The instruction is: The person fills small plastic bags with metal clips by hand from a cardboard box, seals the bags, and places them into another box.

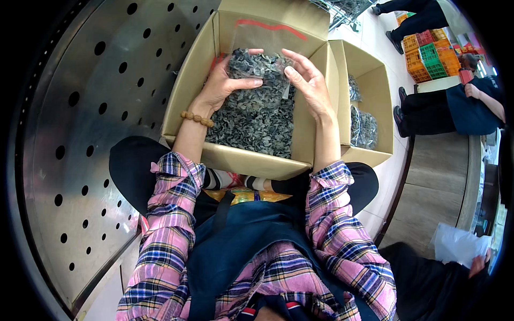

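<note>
My left hand grips the left side of a clear plastic zip bag, thumb across its front. My right hand holds the bag's right edge between thumb and fingers. Dark dried flakes, resembling wood ear fungus, fill the bag's lower part. A red strip runs along its top edge. The bag is above an open cardboard box, in front of my crossed legs. Loose dried flakes of the same kind cover the box's bottom. The bag and my hands hide part of them.
Another open cardboard box, holding filled clear bags, stands at right. A perforated metal panel borders the left. A person stands at right, near stacked plastic crates. Someone's legs show above; a dark-clothed person is lower right.
</note>
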Demonstrator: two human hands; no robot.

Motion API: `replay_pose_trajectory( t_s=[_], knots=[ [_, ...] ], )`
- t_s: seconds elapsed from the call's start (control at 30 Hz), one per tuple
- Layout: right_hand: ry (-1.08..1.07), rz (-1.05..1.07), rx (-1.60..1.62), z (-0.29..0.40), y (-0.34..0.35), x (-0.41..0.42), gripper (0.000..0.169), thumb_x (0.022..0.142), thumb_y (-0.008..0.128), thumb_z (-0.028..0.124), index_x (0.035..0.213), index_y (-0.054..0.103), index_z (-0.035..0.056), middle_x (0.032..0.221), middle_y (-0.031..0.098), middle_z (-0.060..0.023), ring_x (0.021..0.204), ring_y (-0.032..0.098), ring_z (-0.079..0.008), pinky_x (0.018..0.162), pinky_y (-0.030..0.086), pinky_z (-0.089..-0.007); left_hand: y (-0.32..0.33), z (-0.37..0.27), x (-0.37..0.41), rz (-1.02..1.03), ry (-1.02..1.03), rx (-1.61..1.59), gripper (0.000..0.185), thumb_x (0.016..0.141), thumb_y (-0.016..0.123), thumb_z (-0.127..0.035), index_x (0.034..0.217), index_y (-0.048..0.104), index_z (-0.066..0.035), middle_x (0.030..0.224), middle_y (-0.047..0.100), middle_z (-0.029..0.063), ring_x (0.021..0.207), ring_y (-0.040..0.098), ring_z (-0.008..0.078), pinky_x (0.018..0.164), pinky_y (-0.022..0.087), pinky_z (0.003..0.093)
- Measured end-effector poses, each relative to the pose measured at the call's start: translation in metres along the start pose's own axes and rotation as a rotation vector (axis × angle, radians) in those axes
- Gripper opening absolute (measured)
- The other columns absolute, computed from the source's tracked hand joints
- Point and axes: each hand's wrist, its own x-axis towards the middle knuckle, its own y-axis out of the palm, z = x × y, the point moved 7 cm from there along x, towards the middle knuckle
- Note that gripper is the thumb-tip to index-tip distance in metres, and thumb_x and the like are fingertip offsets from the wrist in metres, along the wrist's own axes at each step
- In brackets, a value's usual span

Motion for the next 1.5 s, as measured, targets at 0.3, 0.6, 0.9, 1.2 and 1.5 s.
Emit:
replay_pose_trajectory(
  t_s=[0.3,0.6,0.9,1.2,1.5],
  knots=[
    [-0.01,-0.188,0.482,-0.021,0.009,0.01,0.026,0.095,0.054,0.023,0.109,0.062,0.0026,0.106,0.064,-0.0077,0.096,0.059,-0.0121,0.087,0.046,-0.0255,0.0,-0.005,0.002,-0.066,0.085,0.014,0.061,0.076,0.071,0.0,0.132,0.047,-0.007,0.121,0.057,0.0068,0.11,0.054,0.0152,0.097,0.043,0.0293],
    [-0.062,-0.264,0.52,-0.029,0.009,0.006,0.023,0.095,0.053,0.023,0.103,0.062,0.0033,0.103,0.065,-0.0088,0.097,0.059,-0.014,0.088,0.047,-0.0289,0.0,0.004,0.007,-0.009,0.195,0.163,0.049,0.075,0.074,-0.003,0.121,0.056,-0.006,0.114,0.061,0.0058,0.103,0.057,0.0133,0.094,0.045,0.0286],
    [-0.051,-0.256,0.545,-0.03,0.011,0.006,0.025,0.096,0.051,0.025,0.105,0.061,0.0031,0.106,0.064,-0.0102,0.1,0.058,-0.0156,0.09,0.046,-0.0303,-0.002,0.002,0.004,-0.055,0.201,0.129,0.046,0.074,0.076,-0.007,0.117,0.059,-0.006,0.115,0.06,0.0045,0.105,0.056,0.013,0.094,0.044,0.0278],
    [-0.114,-0.265,0.395,-0.029,0.018,0.011,0.023,0.097,0.051,0.021,0.104,0.061,0.0015,0.104,0.065,-0.0124,0.1,0.059,-0.0171,0.092,0.045,-0.0309,-0.012,0.011,0.005,-0.128,0.054,0.126,0.037,0.08,0.071,-0.011,0.115,0.06,-0.006,0.111,0.062,0.0063,0.098,0.059,0.0119,0.087,0.048,0.026],
    [-0.139,-0.371,0.485,-0.036,0.001,0.01,0.021,0.096,0.051,0.019,0.103,0.059,0.0008,0.103,0.064,-0.0129,0.101,0.059,-0.0201,0.092,0.044,-0.0315,-0.01,0.004,0.009,-0.109,0.198,0.024,0.034,0.093,0.055,-0.013,0.126,0.053,-0.004,0.121,0.059,0.0105,0.109,0.055,0.0132,0.095,0.044,0.0279]
  ],
)
